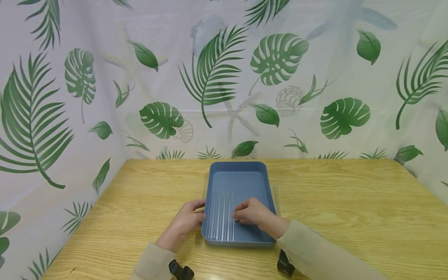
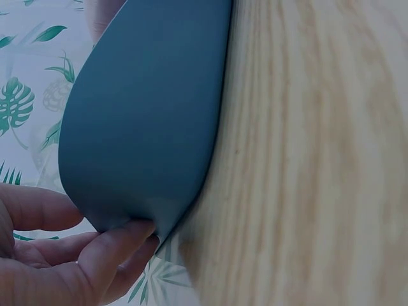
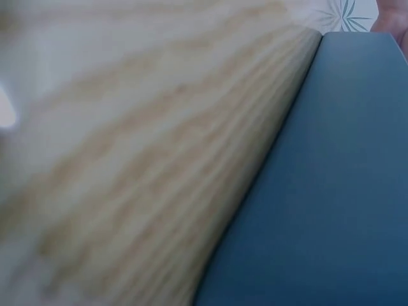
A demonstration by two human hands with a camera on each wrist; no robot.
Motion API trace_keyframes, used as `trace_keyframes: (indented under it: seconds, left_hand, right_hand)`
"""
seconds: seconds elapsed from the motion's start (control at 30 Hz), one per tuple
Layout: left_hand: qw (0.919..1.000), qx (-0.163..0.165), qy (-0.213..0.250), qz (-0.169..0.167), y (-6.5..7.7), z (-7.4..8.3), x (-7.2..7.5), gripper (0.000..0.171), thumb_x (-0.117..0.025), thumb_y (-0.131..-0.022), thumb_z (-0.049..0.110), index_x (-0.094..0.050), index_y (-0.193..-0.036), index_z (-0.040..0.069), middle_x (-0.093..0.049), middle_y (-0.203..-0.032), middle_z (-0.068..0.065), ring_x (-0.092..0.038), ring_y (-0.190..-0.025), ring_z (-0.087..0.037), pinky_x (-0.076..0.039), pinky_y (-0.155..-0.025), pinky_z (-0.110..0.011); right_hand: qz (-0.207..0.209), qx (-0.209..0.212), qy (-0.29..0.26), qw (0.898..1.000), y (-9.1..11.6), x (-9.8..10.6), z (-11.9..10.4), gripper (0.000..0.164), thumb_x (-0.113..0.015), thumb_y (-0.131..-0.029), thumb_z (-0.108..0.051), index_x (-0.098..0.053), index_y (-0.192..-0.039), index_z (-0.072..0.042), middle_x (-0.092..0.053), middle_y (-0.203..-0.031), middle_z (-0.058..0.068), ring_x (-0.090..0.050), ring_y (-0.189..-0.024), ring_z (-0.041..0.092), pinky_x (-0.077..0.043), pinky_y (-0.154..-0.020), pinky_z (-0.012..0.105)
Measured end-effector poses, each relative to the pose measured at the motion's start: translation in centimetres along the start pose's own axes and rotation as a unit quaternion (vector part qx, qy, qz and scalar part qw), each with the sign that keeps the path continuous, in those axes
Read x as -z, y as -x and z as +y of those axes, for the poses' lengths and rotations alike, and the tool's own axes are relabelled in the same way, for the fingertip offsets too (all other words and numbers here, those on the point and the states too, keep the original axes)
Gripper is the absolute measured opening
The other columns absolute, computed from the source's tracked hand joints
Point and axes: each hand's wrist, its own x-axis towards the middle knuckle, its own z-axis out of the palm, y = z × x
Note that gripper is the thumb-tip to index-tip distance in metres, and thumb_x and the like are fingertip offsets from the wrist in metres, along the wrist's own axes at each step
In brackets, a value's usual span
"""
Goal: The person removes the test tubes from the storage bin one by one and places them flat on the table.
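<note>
Head view: clear tubes (image 1: 223,217), side by side in the left part of a blue tray (image 1: 241,181), on a wooden table (image 1: 343,202). Apparently light, smooth, slippery; best taken singly at mid-length, lightly. Right hand (image 1: 257,214): fingertips drawn together, seemingly pinching the rightmost tube. Left hand (image 1: 187,219): fingers parted, touching the tray's left wall.

Left wrist view: left fingers part-bent against the tray's outer wall, not wrapped round it.

Right wrist view: tray wall and table; right-hand grip cannot be told here.
</note>
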Motion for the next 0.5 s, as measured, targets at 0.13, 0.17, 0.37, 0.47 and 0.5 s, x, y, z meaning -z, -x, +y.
trace_keyframes:
  seconds: [0.13,0.17,0.37,0.47,0.5]
  left_hand:
    - [1.0,0.0,-0.001,-0.001,-0.02,-0.04,-0.01,0.047,-0.038,-0.082,-0.014,-0.029,-0.128,-0.016,-0.032,-0.13,-0.032,-0.044,-0.11,-0.037,-0.045,-0.083,-0.04]
    - [1.0,0.0,-0.001,-0.001,-0.05,-0.06,-0.01,0.047,-0.038,-0.082,-0.014,-0.029,-0.128,-0.016,-0.032,-0.13,-0.032,-0.044,-0.11,-0.037,-0.045,-0.083,-0.04]
    - [1.0,0.002,-0.002,-0.001,-0.14,-0.08,-0.04,0.047,-0.038,-0.082,-0.014,-0.029,-0.129,-0.016,-0.031,-0.13,-0.031,-0.043,-0.111,-0.038,-0.044,-0.084,-0.04]
    - [1.0,0.001,-0.003,0.0,-0.03,0.01,-0.06,0.047,-0.038,-0.082,-0.014,-0.029,-0.129,-0.016,-0.031,-0.13,-0.032,-0.043,-0.111,-0.038,-0.045,-0.084,-0.041]
    - [1.0,0.001,-0.003,0.0,0.01,0.04,-0.07,0.047,-0.038,-0.082,-0.014,-0.029,-0.129,-0.016,-0.031,-0.13,-0.032,-0.043,-0.111,-0.038,-0.045,-0.083,-0.041]
  right_hand:
    - [0.009,-0.003,-0.006,1.0,-0.02,-0.09,0.07,0.03,-0.063,-0.076,0.001,-0.055,-0.103,0.014,-0.059,-0.091,0.015,-0.061,-0.08,0.02,-0.051,-0.07,0.031]
    - [0.01,-0.003,-0.008,1.0,-0.03,-0.11,0.09,0.03,-0.063,-0.076,0.002,-0.055,-0.103,0.014,-0.058,-0.091,0.015,-0.06,-0.08,0.019,-0.051,-0.071,0.031]
    - [0.016,0.002,-0.011,1.0,-0.2,-0.22,0.26,0.028,-0.062,-0.076,0.003,-0.056,-0.102,0.013,-0.058,-0.089,0.014,-0.059,-0.077,0.017,-0.051,-0.07,0.031]
    - [0.017,0.004,-0.01,1.0,-0.24,-0.25,0.34,0.028,-0.062,-0.075,0.003,-0.056,-0.101,0.013,-0.058,-0.089,0.014,-0.059,-0.077,0.017,-0.051,-0.07,0.031]
    - [0.018,0.003,-0.009,1.0,-0.25,-0.25,0.35,0.028,-0.062,-0.075,0.003,-0.056,-0.101,0.012,-0.058,-0.089,0.014,-0.059,-0.077,0.017,-0.051,-0.07,0.031]
